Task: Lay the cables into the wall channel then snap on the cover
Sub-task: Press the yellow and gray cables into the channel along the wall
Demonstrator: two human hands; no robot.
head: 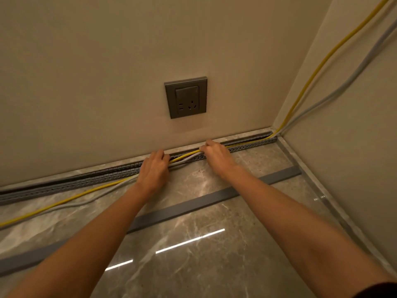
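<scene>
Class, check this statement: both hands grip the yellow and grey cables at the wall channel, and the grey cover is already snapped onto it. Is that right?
Not quite. The cover is not snapped on: it lies loose on the floor, apart from the open channel, as the head view shows. The left hand and right hand do grip the cables there.

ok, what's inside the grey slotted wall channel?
Right of the right hand, the yellow cable lies in the channel; the grey cable enters at the corner. Left of the left hand both run outside on the floor. Under the hands: hidden.
</scene>
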